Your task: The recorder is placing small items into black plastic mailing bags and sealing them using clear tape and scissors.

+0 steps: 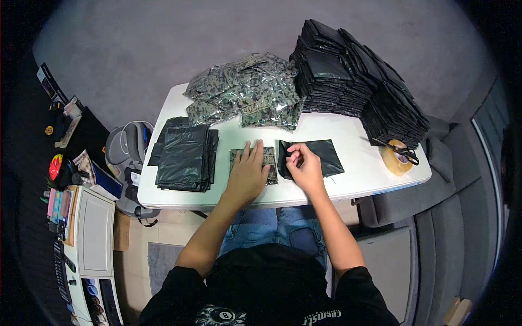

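My left hand (pixel 249 171) lies flat, fingers stretched out, on a small camouflage-patterned packet in clear plastic (pixel 269 157) near the table's front edge. Just right of it, my right hand (pixel 305 169) pinches the left edge of a flat black plastic bag (pixel 326 155) and lifts that edge off the tabletop. A neat stack of black plastic bags (pixel 182 157) sits to the left of my left hand. Beyond my hands is a loose heap of camouflage packets in clear wrap (pixel 244 89).
Tall piles of black packages (pixel 348 76) rise at the table's back right. A roll of clear tape (pixel 396 160) with black scissors (pixel 405 152) on it lies at the right end of the white table (pixel 348 127). A grey sofa (pixel 424 201) stands right, a grey chair (pixel 122 149) left.
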Available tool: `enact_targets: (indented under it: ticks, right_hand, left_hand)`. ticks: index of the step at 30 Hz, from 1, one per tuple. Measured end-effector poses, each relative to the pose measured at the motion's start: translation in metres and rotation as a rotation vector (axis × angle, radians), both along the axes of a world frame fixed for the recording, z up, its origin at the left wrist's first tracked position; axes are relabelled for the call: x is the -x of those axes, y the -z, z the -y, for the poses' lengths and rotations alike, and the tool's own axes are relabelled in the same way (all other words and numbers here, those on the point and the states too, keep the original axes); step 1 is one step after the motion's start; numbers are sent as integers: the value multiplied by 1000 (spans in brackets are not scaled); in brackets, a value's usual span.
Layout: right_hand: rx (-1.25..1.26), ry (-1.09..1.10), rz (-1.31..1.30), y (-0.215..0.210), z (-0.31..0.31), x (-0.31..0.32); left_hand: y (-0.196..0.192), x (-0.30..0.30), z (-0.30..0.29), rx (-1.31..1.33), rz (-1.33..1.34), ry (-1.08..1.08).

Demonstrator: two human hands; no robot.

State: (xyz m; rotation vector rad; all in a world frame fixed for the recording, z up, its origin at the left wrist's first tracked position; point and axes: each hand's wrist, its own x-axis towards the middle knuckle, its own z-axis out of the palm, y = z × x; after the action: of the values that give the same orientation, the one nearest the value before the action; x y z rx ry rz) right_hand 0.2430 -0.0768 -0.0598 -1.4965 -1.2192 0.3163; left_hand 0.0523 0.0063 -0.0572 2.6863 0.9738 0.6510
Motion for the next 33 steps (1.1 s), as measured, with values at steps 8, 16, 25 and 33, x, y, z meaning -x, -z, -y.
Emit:
enact_targets:
  ticks: [8, 16, 25, 33]
  right_hand:
    - [26, 2, 30, 1, 0, 0]
    - [51, -6, -36, 9, -7, -9]
    - [80, -36, -7, 5, -2, -6]
    - [66, -60, -36, -2, -2, -3]
  left_hand:
    - [23, -2, -2, -125, -145, -37]
    - [12, -7, 6, -117, -182, -89]
    - [-14, -7, -30, 57, -2, -168]
    - [0, 8, -52, 257, 383, -74]
